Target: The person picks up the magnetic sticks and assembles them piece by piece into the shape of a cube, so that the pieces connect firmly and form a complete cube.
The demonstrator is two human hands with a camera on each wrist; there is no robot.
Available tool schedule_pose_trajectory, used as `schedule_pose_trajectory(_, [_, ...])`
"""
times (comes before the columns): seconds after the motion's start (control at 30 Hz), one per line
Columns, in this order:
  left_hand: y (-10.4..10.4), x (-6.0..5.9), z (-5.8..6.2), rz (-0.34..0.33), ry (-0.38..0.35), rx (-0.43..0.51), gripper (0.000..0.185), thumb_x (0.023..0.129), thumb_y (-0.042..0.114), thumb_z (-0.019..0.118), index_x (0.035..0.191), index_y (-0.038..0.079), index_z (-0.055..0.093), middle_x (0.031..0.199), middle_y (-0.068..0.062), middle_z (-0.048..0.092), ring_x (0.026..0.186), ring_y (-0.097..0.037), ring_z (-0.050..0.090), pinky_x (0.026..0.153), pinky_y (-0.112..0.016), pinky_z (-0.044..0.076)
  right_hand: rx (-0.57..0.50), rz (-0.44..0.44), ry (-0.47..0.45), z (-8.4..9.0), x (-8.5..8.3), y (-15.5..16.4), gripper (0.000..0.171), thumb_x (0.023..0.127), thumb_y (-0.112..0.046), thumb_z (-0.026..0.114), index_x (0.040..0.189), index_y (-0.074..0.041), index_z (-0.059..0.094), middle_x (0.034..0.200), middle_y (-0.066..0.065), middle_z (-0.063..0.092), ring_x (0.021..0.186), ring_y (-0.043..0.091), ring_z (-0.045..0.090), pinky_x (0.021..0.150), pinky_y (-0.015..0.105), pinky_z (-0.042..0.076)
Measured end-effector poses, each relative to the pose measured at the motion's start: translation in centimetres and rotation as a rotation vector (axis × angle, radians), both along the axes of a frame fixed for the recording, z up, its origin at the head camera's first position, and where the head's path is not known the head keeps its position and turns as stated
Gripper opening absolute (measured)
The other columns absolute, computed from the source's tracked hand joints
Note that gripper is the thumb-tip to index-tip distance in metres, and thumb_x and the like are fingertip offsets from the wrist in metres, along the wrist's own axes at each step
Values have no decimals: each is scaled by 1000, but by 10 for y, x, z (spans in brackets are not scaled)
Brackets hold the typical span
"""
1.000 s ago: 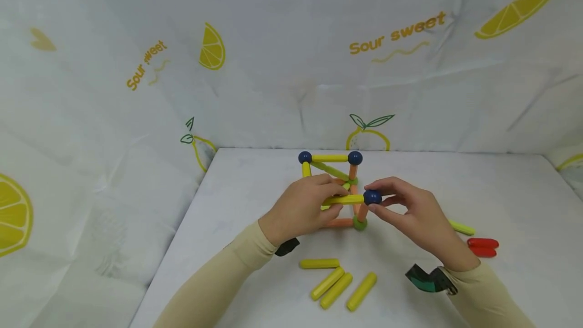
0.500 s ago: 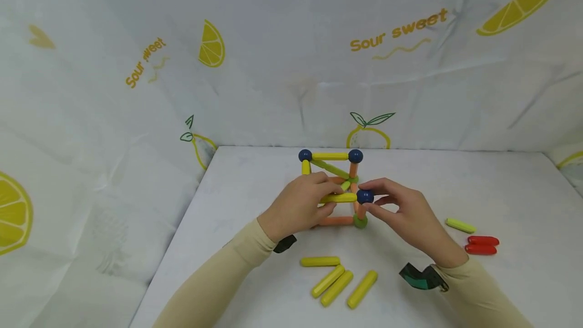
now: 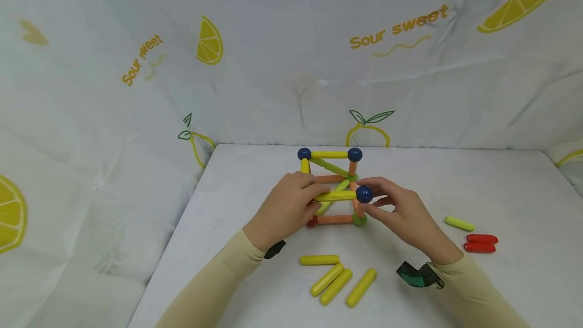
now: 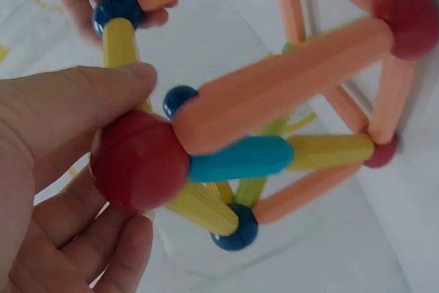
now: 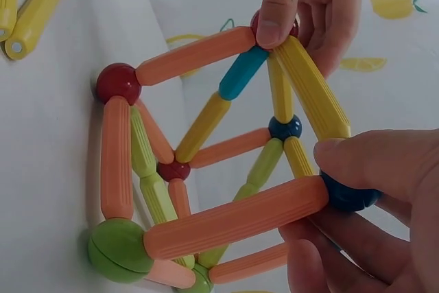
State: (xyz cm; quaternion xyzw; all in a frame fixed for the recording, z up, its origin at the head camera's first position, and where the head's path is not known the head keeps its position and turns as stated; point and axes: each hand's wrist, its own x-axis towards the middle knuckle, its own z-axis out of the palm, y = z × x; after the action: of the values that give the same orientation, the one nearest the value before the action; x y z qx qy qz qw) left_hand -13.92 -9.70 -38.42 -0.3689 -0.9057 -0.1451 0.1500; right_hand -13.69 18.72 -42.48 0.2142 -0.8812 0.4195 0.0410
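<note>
A cube-like frame of magnetic sticks and balls stands on the table, with orange sticks along its base. My left hand holds the near left upper corner, thumb and fingers about a red ball. From that ball a yellow stick runs to a dark blue ball, which my right hand pinches between thumb and fingers. Below the blue ball an orange upright reaches down to a green ball. A blue-and-yellow diagonal also meets the red ball.
Several loose yellow sticks lie in front of the frame. To the right are two red sticks and a yellow-green stick. A lemon-print cloth hangs behind the white table.
The right hand and the blue ball have shifted slightly left. My left hand has drawn a little left, so more of the frame's yellow-green diagonal and a red base ball show.
</note>
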Motion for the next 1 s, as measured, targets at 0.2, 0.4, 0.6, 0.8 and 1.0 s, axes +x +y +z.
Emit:
schedule_pose_trajectory(0.2, [-15, 0, -3, 19, 32, 35, 29, 93, 15, 86, 122, 17, 80, 114, 4, 75, 113, -17, 67, 99, -37, 54, -4, 3, -28, -2, 3, -8, 45, 99, -20, 81, 141, -25, 66, 120, -5, 78, 109, 16, 73, 90, 31, 64])
schedule_pose_trajectory(0.4, [-18, -8, -6, 0, 40, 31, 26, 96, 16, 84, 122, 17, 80, 115, 4, 76, 114, -17, 67, 100, -38, 54, 14, -30, -18, -2, 5, -13, 43, 99, -18, 80, 140, -21, 65, 121, 1, 78, 109, 20, 74, 90, 35, 65])
schedule_pose_trajectory(0.6, [-21, -10, -8, 14, 33, 48, 32, 93, 18, 88, 124, 17, 80, 115, 4, 77, 114, -18, 68, 101, -39, 55, -1, -17, -36, -2, 4, -16, 42, 100, -21, 80, 138, -21, 65, 120, 0, 77, 109, 19, 73, 91, 39, 65])
schedule_pose_trajectory(0.8, [-22, -9, -8, 17, 27, 56, 34, 93, 16, 87, 125, 17, 79, 115, 2, 76, 115, -19, 68, 101, -40, 55, 8, -21, -32, -1, 3, -18, 44, 99, -18, 81, 139, -18, 65, 120, 0, 78, 109, 20, 73, 91, 41, 65])
schedule_pose_trajectory(1.0, [-19, 5, -6, -30, 127, 105, 39, 90, 27, 91, 124, 13, 78, 115, 1, 74, 112, -18, 68, 101, -35, 56, 36, -5, -41, 3, 5, -11, 53, 100, -20, 79, 148, -18, 59, 126, 3, 77, 114, 24, 74, 93, 37, 64])
